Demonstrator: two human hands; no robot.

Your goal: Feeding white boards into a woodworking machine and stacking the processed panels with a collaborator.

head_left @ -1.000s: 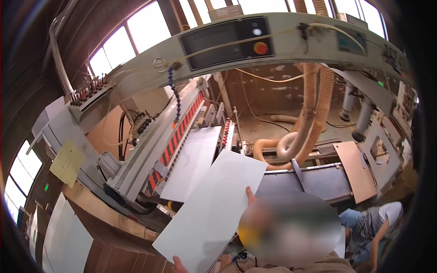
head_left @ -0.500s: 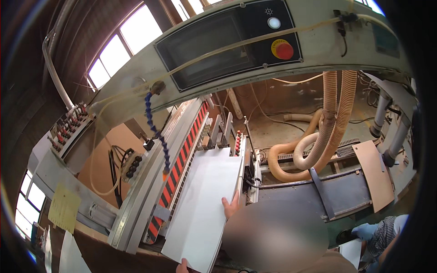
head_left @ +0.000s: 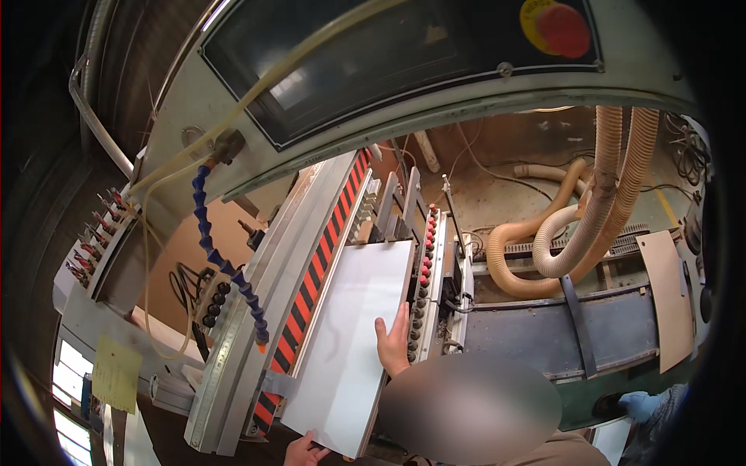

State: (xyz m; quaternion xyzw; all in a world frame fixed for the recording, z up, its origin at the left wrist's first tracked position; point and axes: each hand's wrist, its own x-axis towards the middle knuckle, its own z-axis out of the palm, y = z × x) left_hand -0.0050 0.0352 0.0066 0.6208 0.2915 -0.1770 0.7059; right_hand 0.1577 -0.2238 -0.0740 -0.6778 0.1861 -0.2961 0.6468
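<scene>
A long white panel [head_left: 350,311] lies on the bed of a woodworking machine, its left edge along a fence with red and black stripes [head_left: 307,291]. My right hand [head_left: 395,342] rests against the panel's right edge with fingers straight and thumb apart. At the near end, my left hand [head_left: 305,452] holds the panel's near edge, its fingers partly hidden at the lower rim. The far end of the panel meets dark metal brackets [head_left: 398,210]. A blurred oval covers the area beside my right wrist.
A control panel with a red stop button [head_left: 563,31] spans the top. A blue segmented hose [head_left: 214,245] hangs left of the fence. Red-and-black knobs [head_left: 423,279] line the bed's right side. Beige ducts [head_left: 513,241] curl behind. Another person's blue-gloved hand [head_left: 641,405] shows lower right.
The stepped far end of the white panels has become one straight edge by the brackets. My right hand has straightened its fingers along the side. More of my left hand shows. The view has shifted closer.
</scene>
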